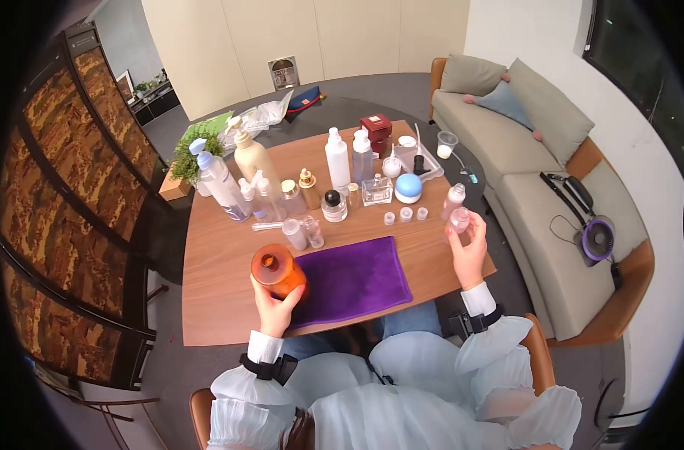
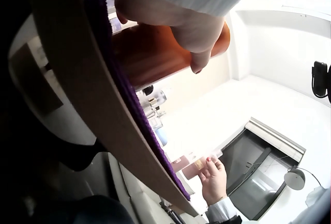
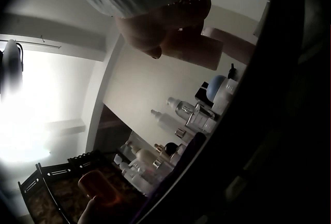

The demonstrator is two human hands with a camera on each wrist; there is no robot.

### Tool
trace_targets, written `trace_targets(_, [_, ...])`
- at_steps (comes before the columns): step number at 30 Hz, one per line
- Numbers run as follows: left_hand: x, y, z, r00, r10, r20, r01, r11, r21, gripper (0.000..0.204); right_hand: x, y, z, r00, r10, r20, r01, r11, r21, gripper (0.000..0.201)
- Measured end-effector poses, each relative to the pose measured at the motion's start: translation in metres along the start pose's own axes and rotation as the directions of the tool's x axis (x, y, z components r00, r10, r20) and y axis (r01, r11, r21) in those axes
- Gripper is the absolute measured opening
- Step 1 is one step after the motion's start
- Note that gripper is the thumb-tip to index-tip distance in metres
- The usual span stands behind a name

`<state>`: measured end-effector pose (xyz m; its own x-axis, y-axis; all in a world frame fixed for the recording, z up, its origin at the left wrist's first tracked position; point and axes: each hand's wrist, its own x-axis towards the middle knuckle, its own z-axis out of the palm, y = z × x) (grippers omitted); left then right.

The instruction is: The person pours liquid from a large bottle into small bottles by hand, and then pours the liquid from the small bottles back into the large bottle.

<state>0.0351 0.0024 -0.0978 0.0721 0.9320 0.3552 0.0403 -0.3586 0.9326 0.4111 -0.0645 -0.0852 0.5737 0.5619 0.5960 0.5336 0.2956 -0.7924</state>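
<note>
At the left edge of the purple cloth (image 1: 357, 279), my left hand (image 1: 276, 309) grips a large amber bottle (image 1: 276, 271). Its mouth shows as a dark opening with no cap on it. In the left wrist view, thumb and fingers wrap the upper part of the amber bottle (image 2: 155, 53). Over at the table's right side, my right hand (image 1: 471, 253) holds a small pink bottle (image 1: 459, 220) between thumb and fingers. A second pink bottle (image 1: 453, 198) stands just behind it. In the right wrist view, the held pink bottle (image 3: 199, 50) overlaps the other one.
Several small white caps (image 1: 406, 214) lie in a row left of the pink bottles. Two small clear bottles (image 1: 304, 234) stand beyond the amber bottle. Pump bottles (image 1: 255, 154), a blue-lidded jar (image 1: 408, 187) and a clear tray (image 1: 424, 165) fill the far side of the wooden table (image 1: 214, 300).
</note>
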Motion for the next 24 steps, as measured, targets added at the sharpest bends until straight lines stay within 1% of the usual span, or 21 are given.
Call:
trace_targets(1, [0.000,0.000,0.000,1.000,0.001,-0.004,-0.001,1.000,0.000,0.083,0.004,0.008,-0.005,1.000,-0.008,0.003,0.008,1.000,-0.009,0.049])
trace_targets(3, [-0.002,0.001,0.002,1.000,-0.003,-0.017,0.003,1.000,-0.002,0.082,0.009,0.023,-0.011,0.997,0.082,0.003,-0.082,0.997,0.008,0.050])
trace_targets(5, [-0.001,0.004,0.001,1.000,-0.013,-0.001,0.013,1.000,-0.025,0.080,0.010,0.032,-0.014,0.996,0.085,0.015,-0.085,0.996,0.008,0.050])
trace_targets(6, [-0.001,0.004,0.002,1.000,-0.013,-0.015,0.013,1.000,-0.020,0.080,0.009,0.035,-0.014,0.994,0.106,-0.001,-0.106,0.993,0.049,0.050])
trace_targets(7, [-0.001,0.005,0.004,1.000,0.005,-0.014,-0.006,0.999,-0.037,0.079,0.008,0.037,-0.013,0.992,0.129,-0.015,-0.127,0.987,0.094,0.050])
trace_targets(8, [-0.001,0.008,0.004,1.000,0.026,-0.013,-0.026,0.998,-0.050,0.078,0.007,0.035,-0.012,0.991,0.131,-0.017,-0.129,0.988,0.081,0.051])
trace_targets(9, [-0.001,0.011,0.004,0.999,0.032,-0.008,-0.032,0.999,-0.017,0.078,0.007,0.033,-0.013,0.984,0.178,-0.008,-0.177,0.981,0.081,0.055])
trace_targets(11, [0.000,0.012,0.005,0.999,0.052,-0.014,-0.052,0.999,0.010,0.079,0.006,0.033,-0.010,0.995,0.053,-0.087,-0.064,0.990,-0.127,0.062])
trace_targets(12, [0.000,0.009,0.005,0.999,0.050,-0.014,-0.050,0.999,0.013,0.079,0.005,0.017,-0.009,0.993,-0.023,-0.115,-0.010,0.962,-0.274,0.069])
trace_targets(13, [0.000,0.009,0.005,0.998,0.055,-0.019,-0.055,0.998,0.023,0.079,0.004,0.004,-0.003,0.976,-0.149,-0.157,0.086,0.934,-0.348,0.068])
trace_targets(15, [0.000,0.006,0.006,0.998,0.053,-0.021,-0.052,0.999,0.014,0.080,0.003,-0.026,0.010,0.935,-0.330,-0.130,0.263,0.890,-0.373,0.066])
trace_targets(16, [0.000,0.006,0.006,0.998,0.055,-0.024,-0.055,0.998,0.016,0.080,0.001,-0.043,0.023,0.917,-0.380,-0.123,0.328,0.893,-0.309,0.065])
trace_targets(18, [0.000,0.007,0.006,0.998,0.059,-0.019,-0.058,0.998,0.017,0.080,-0.004,-0.070,0.049,0.931,-0.364,0.028,0.364,0.919,-0.151,0.063])
trace_targets(19, [0.000,0.007,0.006,0.998,0.061,-0.020,-0.061,0.998,0.019,0.080,-0.006,-0.081,0.066,0.928,-0.333,0.169,0.349,0.934,-0.078,0.060])
trace_targets(20, [0.001,0.007,0.006,0.997,0.072,-0.021,-0.071,0.997,0.035,0.080,-0.006,-0.091,0.084,0.901,-0.306,0.308,0.323,0.946,-0.007,0.058])
trace_targets(21, [0.001,0.007,0.006,0.996,0.083,-0.023,-0.081,0.995,0.051,0.080,-0.007,-0.093,0.109,0.878,-0.310,0.365,0.292,0.951,0.106,0.055])
trace_targets(22, [0.001,0.006,0.006,0.996,0.085,-0.025,-0.084,0.995,0.055,0.080,-0.010,-0.093,0.131,0.857,-0.304,0.417,0.270,0.953,0.140,0.057])
trace_targets(24, [0.002,0.001,0.005,0.995,0.102,-0.024,-0.101,0.994,0.039,0.080,-0.023,-0.077,0.173,0.853,-0.200,0.482,0.163,0.980,0.118,0.065])
